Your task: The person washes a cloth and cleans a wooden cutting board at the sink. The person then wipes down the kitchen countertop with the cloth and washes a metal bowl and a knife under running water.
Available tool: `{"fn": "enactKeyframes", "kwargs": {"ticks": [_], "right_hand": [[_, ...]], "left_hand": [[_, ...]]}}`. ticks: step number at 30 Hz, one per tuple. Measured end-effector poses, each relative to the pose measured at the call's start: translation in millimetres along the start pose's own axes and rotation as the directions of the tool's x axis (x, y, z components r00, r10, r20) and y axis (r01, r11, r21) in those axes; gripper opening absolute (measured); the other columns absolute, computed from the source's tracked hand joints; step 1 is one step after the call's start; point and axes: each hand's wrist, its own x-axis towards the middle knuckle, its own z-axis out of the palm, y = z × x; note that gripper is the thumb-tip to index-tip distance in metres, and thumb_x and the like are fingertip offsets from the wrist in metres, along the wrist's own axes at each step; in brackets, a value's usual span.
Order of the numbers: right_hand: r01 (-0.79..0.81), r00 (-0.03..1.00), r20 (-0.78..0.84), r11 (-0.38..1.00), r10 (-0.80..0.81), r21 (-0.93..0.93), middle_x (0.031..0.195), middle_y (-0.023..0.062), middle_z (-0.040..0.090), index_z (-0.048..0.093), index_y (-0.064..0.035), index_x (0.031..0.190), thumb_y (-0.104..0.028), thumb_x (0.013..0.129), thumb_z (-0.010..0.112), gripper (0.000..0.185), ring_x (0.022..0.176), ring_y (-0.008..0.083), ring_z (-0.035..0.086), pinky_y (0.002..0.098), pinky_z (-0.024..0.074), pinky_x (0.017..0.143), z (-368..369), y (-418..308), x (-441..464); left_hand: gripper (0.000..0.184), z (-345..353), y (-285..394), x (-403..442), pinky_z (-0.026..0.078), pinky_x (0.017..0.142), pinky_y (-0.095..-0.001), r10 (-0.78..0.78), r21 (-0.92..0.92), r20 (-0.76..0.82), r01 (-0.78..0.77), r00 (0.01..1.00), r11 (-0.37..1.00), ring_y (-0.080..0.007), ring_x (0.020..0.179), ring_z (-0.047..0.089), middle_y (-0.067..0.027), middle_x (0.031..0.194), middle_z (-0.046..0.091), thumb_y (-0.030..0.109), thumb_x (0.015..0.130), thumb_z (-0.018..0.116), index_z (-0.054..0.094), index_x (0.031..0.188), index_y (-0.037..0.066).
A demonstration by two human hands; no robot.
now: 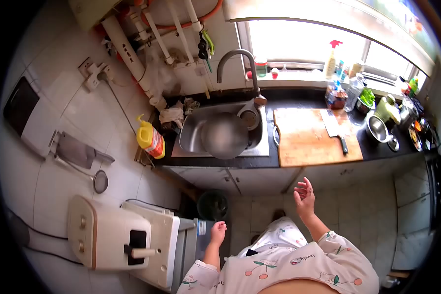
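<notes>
My right hand [305,197] is raised in front of the cabinet doors, below the cutting board [304,142], with its fingers apart and nothing in them. Lower and to the left, my left hand [218,232] hangs near the green bin [212,205]; its fingers are curled together, and whether they hold anything is too small to tell. On the wooden board lies a cleaver [332,126] with a black handle. A large round metal pan [225,135] rests in the sink [191,128], under the curved faucet [236,51].
A yellow bottle [150,139] stands left of the sink. Right of the board are a metal pot [377,128] and a bowl of greens [366,99]. A cream appliance [108,232] sits at lower left. The stove [437,191] is at the right edge.
</notes>
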Motion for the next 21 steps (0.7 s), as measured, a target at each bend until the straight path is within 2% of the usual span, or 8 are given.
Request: {"fn": "enactKeyframes", "kwargs": {"ticks": [4, 5, 6, 8, 13, 16, 17, 21], "right_hand": [[-0.080, 0.997, -0.007, 0.995, 0.081, 0.061, 0.113, 0.0095, 0.045, 0.030, -0.0061, 0.130, -0.005, 0.076, 0.060, 0.061, 0.095, 0.0154, 0.052, 0.0254, 0.0454, 0.074, 26, 47, 75], [-0.012, 1.000, -0.017, 0.992, 0.010, -0.129, 0.116, 0.0098, 0.043, 0.030, -0.0061, 0.131, -0.009, 0.074, 0.063, 0.065, 0.097, 0.0167, 0.050, 0.0281, 0.0446, 0.075, 26, 79, 120], [-0.050, 0.999, -0.005, 0.997, 0.050, -0.055, 0.117, 0.0106, 0.042, 0.029, -0.0059, 0.131, -0.013, 0.073, 0.065, 0.069, 0.100, 0.0186, 0.048, 0.0304, 0.0435, 0.078, 46, 75, 132], [0.091, 0.996, -0.015, 0.988, -0.093, -0.127, 0.119, 0.0114, 0.041, 0.027, -0.0059, 0.132, -0.013, 0.073, 0.066, 0.071, 0.102, 0.0198, 0.047, 0.0303, 0.0431, 0.078, 63, 73, 212], [0.124, 0.992, 0.034, 0.986, -0.121, -0.116, 0.125, 0.0132, 0.036, 0.023, -0.0050, 0.133, -0.010, 0.074, 0.063, 0.071, 0.111, 0.0229, 0.043, 0.0326, 0.0401, 0.086, 167, 52, 278], [0.140, 0.982, 0.125, 0.990, -0.142, 0.020, 0.120, 0.0102, 0.039, 0.033, -0.0050, 0.128, -0.002, 0.071, 0.063, 0.065, 0.104, 0.0192, 0.047, 0.0300, 0.0408, 0.083, 209, 51, 283], [0.134, 0.954, 0.277, 0.989, -0.114, -0.054, 0.116, 0.0097, 0.042, 0.036, -0.0044, 0.125, 0.000, 0.070, 0.063, 0.061, 0.100, 0.0188, 0.050, 0.0297, 0.0414, 0.081, 196, 46, 290], [0.107, 0.898, 0.437, 0.990, -0.054, -0.096, 0.112, 0.0101, 0.045, 0.041, -0.0084, 0.121, 0.002, 0.070, 0.061, 0.056, 0.097, 0.0189, 0.052, 0.0292, 0.0432, 0.078, 218, 70, 265]], "left_hand": [[0.020, 33, 22, 44, 0.048, 0.068, -0.0275, 0.097, 0.205, 0.023, -0.099, 0.995, 0.974, -0.0165, 0.073, 0.061, -0.0107, 0.081, 0.063, 0.016, 0.081, 0.058, 0.058, 0.093, 0.001], [0.021, 77, 10, 61, 0.049, 0.068, -0.0279, 0.071, 0.207, -0.024, -0.065, 0.997, 0.976, -0.0169, 0.072, 0.061, -0.0105, 0.081, 0.063, 0.017, 0.080, 0.059, 0.058, 0.093, 0.001], [0.022, 59, 23, 50, 0.049, 0.068, -0.0282, 0.063, 0.287, -0.051, -0.046, 0.997, 0.957, -0.0174, 0.072, 0.061, -0.0104, 0.080, 0.064, 0.018, 0.080, 0.060, 0.059, 0.093, 0.002], [0.022, 107, 13, 54, 0.049, 0.067, -0.0290, -0.032, 0.165, -0.145, 0.056, 0.989, 0.985, -0.0184, 0.072, 0.063, -0.0101, 0.080, 0.064, 0.019, 0.079, 0.061, 0.059, 0.093, 0.002], [0.022, 58, 76, 105, 0.048, 0.067, -0.0277, 0.050, 0.254, -0.263, 0.019, 0.963, 0.967, -0.0180, 0.072, 0.061, -0.0106, 0.083, 0.062, 0.013, 0.077, 0.061, 0.057, 0.095, 0.001], [0.023, 44, 138, 154, 0.047, 0.066, -0.0294, 0.160, 0.296, -0.249, -0.083, 0.955, 0.952, -0.0200, 0.074, 0.059, -0.0108, 0.086, 0.060, 0.011, 0.076, 0.062, 0.056, 0.096, 0.001], [0.024, 70, 159, 186, 0.047, 0.066, -0.0305, 0.190, 0.310, -0.183, -0.127, 0.965, 0.942, -0.0216, 0.075, 0.059, -0.0115, 0.086, 0.059, 0.010, 0.075, 0.062, 0.056, 0.096, 0.002], [0.025, 64, 199, 309, 0.044, 0.072, -0.0361, 0.350, 0.414, 0.033, -0.331, 0.936, 0.848, -0.0278, 0.086, 0.056, -0.0148, 0.092, 0.058, 0.015, 0.077, 0.059, 0.055, 0.099, 0.003]]}}
